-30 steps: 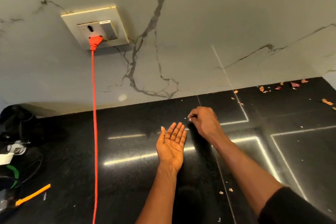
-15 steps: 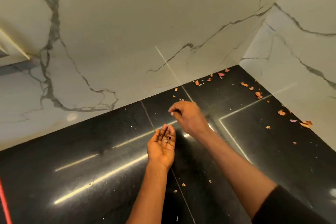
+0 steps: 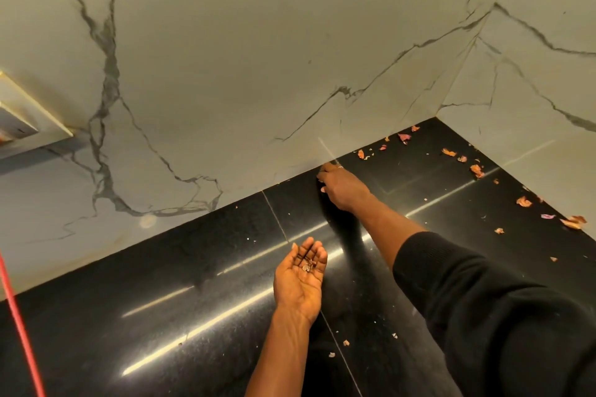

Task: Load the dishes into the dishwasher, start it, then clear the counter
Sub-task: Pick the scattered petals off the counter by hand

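Socket plate point(image 3: 22, 119) cut off by left edge. Red cord point(image 3: 19, 325) runs out at bottom. Right hand point(image 3: 343, 187): fingers curled under, grip unreadable. Bits point(image 3: 308, 266) in left hand point(image 3: 298, 280) too small to name. Black sleeve point(image 3: 500, 316) clipped by right edge.

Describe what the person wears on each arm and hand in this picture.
The right arm wears a black long sleeve, pushed back so the forearm is bare. The left arm shows no sleeve in view. Both the left hand and right hand are ungloved; no watch shows.
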